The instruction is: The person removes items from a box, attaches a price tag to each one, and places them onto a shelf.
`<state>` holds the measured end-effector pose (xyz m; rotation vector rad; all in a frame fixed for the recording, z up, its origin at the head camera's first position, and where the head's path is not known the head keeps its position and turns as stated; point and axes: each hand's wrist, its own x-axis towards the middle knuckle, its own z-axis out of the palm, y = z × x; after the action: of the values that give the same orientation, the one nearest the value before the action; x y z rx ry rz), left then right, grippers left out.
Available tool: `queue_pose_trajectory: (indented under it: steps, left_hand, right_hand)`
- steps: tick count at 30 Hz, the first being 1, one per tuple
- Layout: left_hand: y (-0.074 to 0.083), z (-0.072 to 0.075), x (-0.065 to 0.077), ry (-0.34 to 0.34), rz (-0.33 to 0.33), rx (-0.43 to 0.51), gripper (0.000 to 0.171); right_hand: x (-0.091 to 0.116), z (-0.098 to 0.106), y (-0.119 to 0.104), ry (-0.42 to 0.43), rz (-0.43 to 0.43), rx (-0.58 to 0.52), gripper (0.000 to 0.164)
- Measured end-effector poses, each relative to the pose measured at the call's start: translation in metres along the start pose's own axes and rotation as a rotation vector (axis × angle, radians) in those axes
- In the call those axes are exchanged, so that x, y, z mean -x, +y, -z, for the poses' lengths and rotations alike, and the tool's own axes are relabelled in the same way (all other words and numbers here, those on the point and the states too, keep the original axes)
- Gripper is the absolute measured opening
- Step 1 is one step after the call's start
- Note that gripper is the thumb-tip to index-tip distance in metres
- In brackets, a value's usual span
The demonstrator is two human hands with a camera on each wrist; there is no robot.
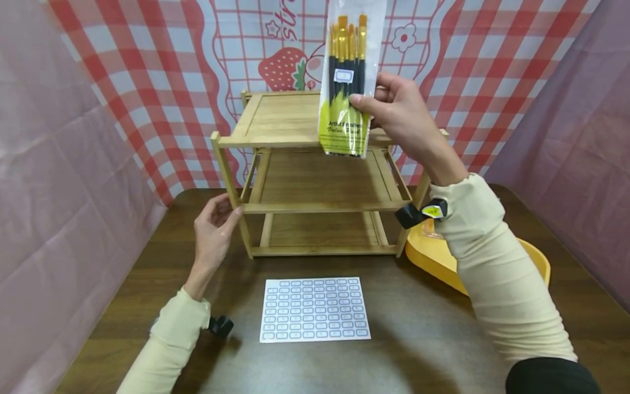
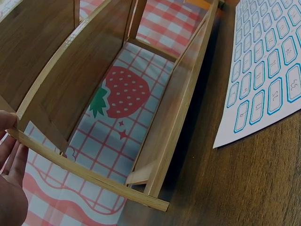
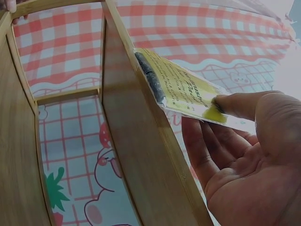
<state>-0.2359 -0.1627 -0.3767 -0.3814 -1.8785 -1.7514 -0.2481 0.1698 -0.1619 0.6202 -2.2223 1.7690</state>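
Note:
My right hand [image 1: 406,112] pinches a clear packet of paintbrushes [image 1: 346,82] by its edge, thumb in front, fingers behind. The brushes have black handles, gold ferrules and orange bristles. A small blue-bordered label [image 1: 343,75] is on the packet, whose lower part is yellow. Behind it stands a three-tier wooden shelf [image 1: 315,207]; in the right wrist view, the packet's bottom end [image 3: 150,80] lies by the top tier's edge, and contact cannot be told. At the shelf's left front post, my left hand [image 1: 215,227] grips the wood, thumb in front and fingers behind.
A white sheet of blue-bordered labels [image 1: 315,310] lies on the brown table [image 1: 221,361] before the shelf. To the right, partly behind my sleeve, sits a yellow tray [image 1: 433,260]. A strawberry-patterned checked cloth [image 1: 162,98] hangs behind.

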Motion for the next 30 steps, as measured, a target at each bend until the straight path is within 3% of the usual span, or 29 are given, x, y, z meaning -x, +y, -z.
queue_pose_trajectory:
  steps: [10,17,24,30]
  left_hand:
    - [0.000,0.000,0.001,-0.009,-0.008,0.003,0.032]
    - [-0.001,0.000,0.000,-0.001,-0.017,0.006,0.031]
    - [0.000,0.000,0.000,0.003,-0.011,0.007,0.032]
    - [0.001,0.001,0.001,-0.012,-0.004,-0.002,0.032]
  right_hand:
    - [-0.008,-0.002,-0.002,-0.040,-0.070,0.005,0.037]
    - [-0.016,-0.001,-0.003,-0.027,-0.112,0.018,0.039]
    - [-0.021,-0.003,-0.003,0.001,-0.186,0.028,0.032]
    - [-0.026,-0.004,-0.005,-0.012,-0.211,0.039,0.038]
